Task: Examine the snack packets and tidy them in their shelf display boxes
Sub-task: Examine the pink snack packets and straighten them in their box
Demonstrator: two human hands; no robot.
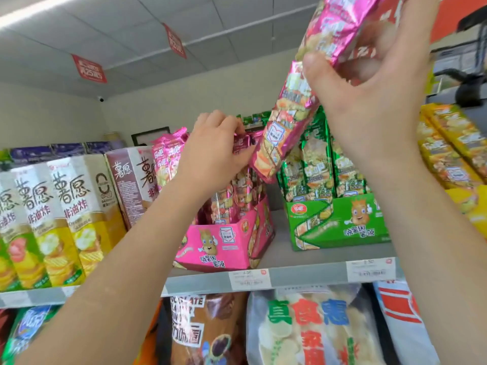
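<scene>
At a shop shelf (303,273), a person's right hand (374,85) holds pink snack packets (286,117) aloft, fingers curled round them, above the gap between a pink display box (218,246) and a green display box (340,222). The left hand (213,154) pinches the top of a packet (243,142) standing upright in the pink box.

One pink packet (286,127) raised, tilted; other pink packets (168,156) upright in skewed pink display box (224,242); green packets (316,159) upright in green display box (340,219).
</scene>
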